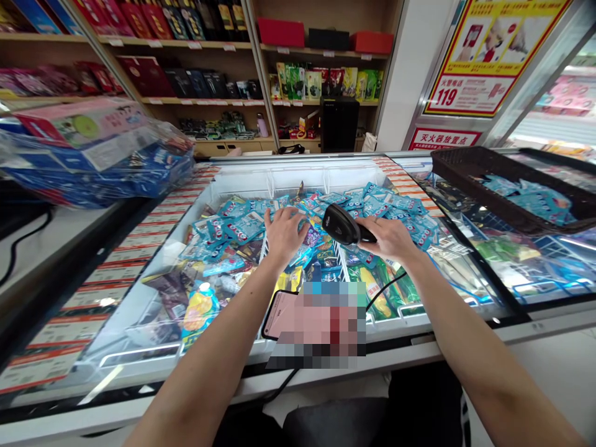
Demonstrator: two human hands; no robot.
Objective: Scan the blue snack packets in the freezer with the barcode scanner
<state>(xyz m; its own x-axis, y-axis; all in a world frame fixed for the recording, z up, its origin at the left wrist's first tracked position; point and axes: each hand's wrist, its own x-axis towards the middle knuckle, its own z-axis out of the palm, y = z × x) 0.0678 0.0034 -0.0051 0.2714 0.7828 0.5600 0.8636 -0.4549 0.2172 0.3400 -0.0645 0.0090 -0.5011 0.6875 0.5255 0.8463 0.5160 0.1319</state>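
Observation:
My right hand (391, 237) is wrapped round the handle of a black barcode scanner (342, 225), its head pointing left over the freezer. Fingers spread, my left hand (285, 233) hovers over or rests on the blue packets (242, 226); whether it touches them I cannot tell. More blue packets (395, 208) lie heaped to the right, beyond the scanner. Between my forearms a phone (286, 315) lies near the front edge, partly covered by a blurred block. A black cable (386, 288) runs down from near my right hand.
Under the glass of the chest freezer (321, 180) are many wrapped ice creams. A brown basket (507, 186) with blue packets stands at the right. Plastic-wrapped boxes (97, 149) sit at the left. Shelves of goods (195, 46) line the back wall.

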